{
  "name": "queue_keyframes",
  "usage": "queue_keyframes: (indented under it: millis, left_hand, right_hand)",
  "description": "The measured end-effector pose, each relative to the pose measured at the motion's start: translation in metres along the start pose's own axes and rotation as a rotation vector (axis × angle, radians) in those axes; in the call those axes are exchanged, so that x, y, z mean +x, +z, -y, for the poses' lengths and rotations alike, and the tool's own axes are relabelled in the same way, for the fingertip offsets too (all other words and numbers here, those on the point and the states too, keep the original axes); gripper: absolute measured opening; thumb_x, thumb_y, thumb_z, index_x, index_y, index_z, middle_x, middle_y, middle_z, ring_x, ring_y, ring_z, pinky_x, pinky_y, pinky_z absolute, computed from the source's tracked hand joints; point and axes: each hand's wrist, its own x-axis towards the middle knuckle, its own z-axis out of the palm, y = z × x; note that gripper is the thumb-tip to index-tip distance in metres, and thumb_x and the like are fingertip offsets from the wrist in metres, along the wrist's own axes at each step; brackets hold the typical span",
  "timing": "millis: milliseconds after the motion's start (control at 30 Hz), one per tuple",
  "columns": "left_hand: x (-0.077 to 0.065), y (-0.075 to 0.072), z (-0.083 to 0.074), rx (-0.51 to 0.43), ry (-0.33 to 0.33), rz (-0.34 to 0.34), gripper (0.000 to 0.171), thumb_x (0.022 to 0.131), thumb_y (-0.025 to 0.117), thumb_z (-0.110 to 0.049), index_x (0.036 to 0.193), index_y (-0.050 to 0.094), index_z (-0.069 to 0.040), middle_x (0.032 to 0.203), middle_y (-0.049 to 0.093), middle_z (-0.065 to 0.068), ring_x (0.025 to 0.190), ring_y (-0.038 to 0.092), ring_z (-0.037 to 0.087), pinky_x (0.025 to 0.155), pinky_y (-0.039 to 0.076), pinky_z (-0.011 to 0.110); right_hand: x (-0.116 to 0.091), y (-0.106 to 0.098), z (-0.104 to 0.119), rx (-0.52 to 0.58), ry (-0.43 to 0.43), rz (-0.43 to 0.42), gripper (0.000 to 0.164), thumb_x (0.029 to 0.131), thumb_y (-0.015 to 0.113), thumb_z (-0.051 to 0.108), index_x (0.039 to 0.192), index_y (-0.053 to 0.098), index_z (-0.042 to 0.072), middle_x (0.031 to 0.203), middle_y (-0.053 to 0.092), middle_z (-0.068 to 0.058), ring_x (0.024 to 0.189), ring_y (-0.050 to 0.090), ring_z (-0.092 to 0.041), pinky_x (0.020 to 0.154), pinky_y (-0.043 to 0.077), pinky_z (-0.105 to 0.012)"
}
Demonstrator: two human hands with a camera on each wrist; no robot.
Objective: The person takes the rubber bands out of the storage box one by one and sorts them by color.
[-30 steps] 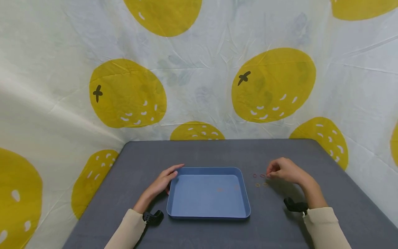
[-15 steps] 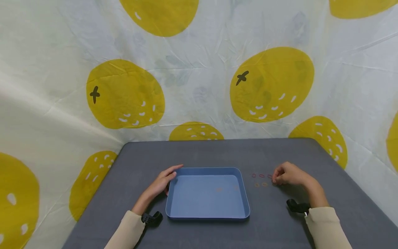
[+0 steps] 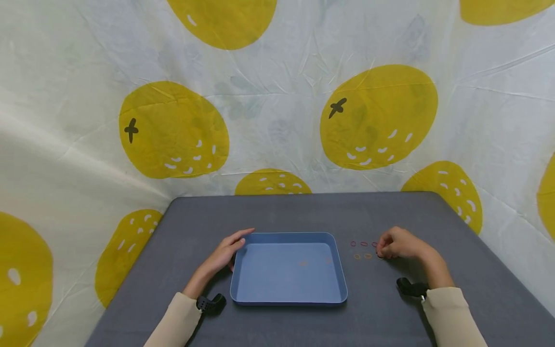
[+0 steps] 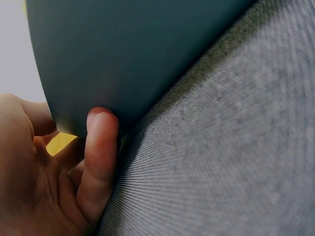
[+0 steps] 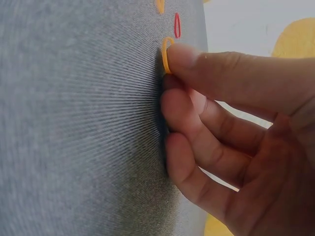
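Note:
My right hand (image 3: 401, 243) is low over the grey table, thumb and fingertips pinching a yellow rubber band (image 5: 166, 55). This band is at the right end of a row with two other yellow rubber bands (image 3: 368, 256). Behind them runs a row of red rubber bands (image 3: 363, 244), the rightmost partly hidden by the hand. My left hand (image 3: 224, 253) holds the blue tray (image 3: 232, 289) at its back left corner. One finger presses the tray's outer wall (image 4: 123, 59) low down, while another digit reaches over the rim.
Inside the tray lie two small, faint orange-toned loops (image 3: 304, 263). Grey cloth covers the table (image 3: 277, 323). A white curtain (image 3: 277, 135) with large yellow fruit prints hangs behind the table's far edge.
My right hand has moved from the rightmost red rubber band toward the front, to the rightmost yellow one, and now pinches it. The left hand and tray have stayed in place.

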Motion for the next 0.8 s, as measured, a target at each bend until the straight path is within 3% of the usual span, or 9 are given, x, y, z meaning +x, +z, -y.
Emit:
queue_keyframes:
  millis: [800]
  left_hand:
    - [0.0001,0.0011,0.001,0.006,-0.002,-0.009,0.046,0.113,0.042,-0.027,0.158,0.045,-0.017,0.163,0.04,0.019,0.13,0.052,0.042,0.043,0.053,0.04]
  right_hand:
    - [-0.0061,-0.0059,0.0066,-0.004,0.022,-0.021,0.005,0.088,0.074,0.004,0.086,0.077,0.001,0.076,0.071,-0.005,0.067,0.06,-0.013,0.059,0.05,-0.026]
